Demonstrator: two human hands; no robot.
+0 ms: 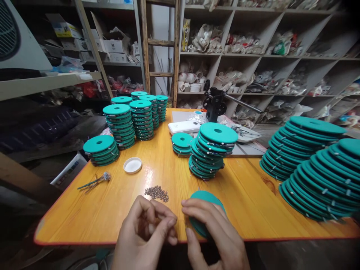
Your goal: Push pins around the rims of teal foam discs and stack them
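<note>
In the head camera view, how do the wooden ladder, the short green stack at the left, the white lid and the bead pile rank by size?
Wooden ladder
Short green stack
White lid and bead pile: too alike to rank

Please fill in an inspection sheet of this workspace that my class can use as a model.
Surface: glossy wooden table, red edge, corner at far left worn.
Work items: small dark beads in a loose pile; green disc by the right hand; stacks of green discs around.
Clutter: white lid, thin wiry bundle, white case, black metal device.
Hands: left hand pinched, contents hidden; right open over the disc.
Cables: nothing seen for certain.
Surroundings: crammed shelves, wooden ladder behind.
</note>
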